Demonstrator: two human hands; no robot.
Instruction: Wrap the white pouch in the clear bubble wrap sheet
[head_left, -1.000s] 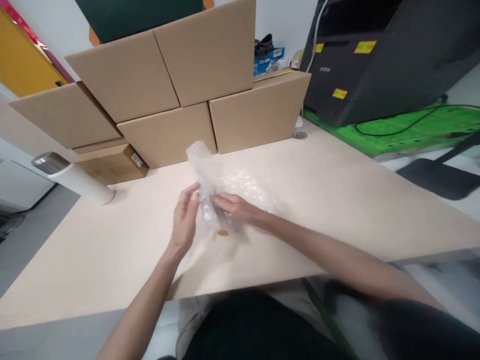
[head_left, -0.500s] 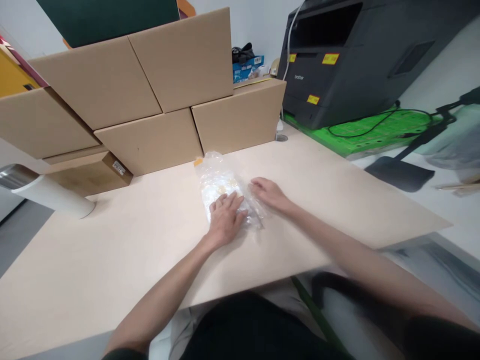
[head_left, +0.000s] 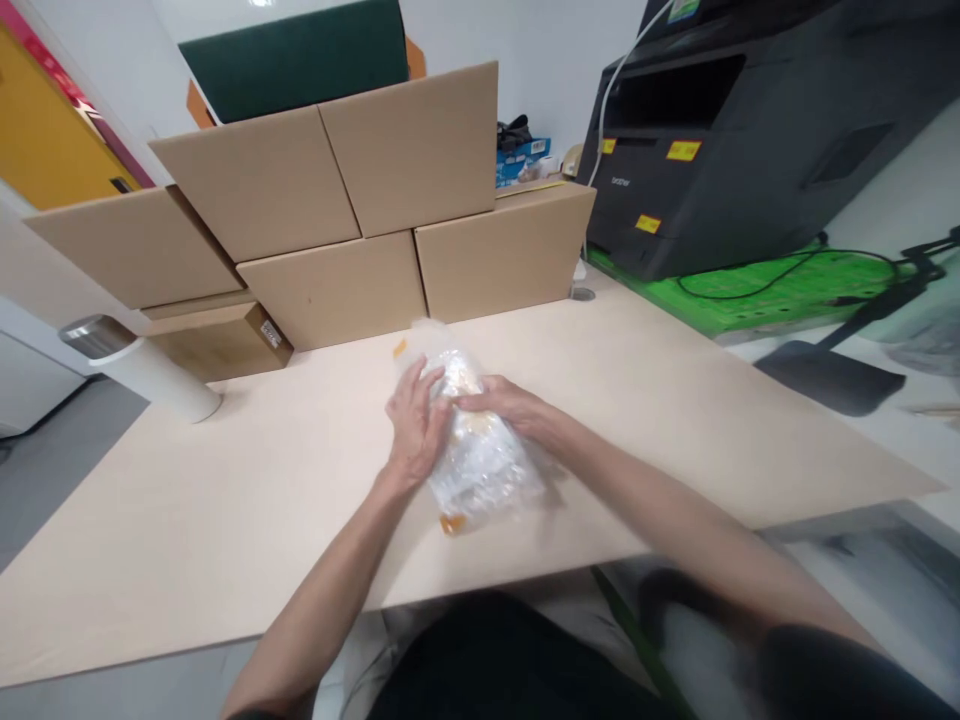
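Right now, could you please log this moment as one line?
plastic wrap: between both hands | left hand: touching wrap's left side | right hand: touching wrap's right side | orange tape: wrap's near end

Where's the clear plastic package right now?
The clear plastic package is near the centre of the head view, over the table, between the left hand and the right hand, nearer the person than the stacked cardboard boxes.

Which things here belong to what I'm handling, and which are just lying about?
In use:
clear plastic bundle, left hand and right hand on it
table

Lying about:
white bottle
cardboard boxes
dark printer
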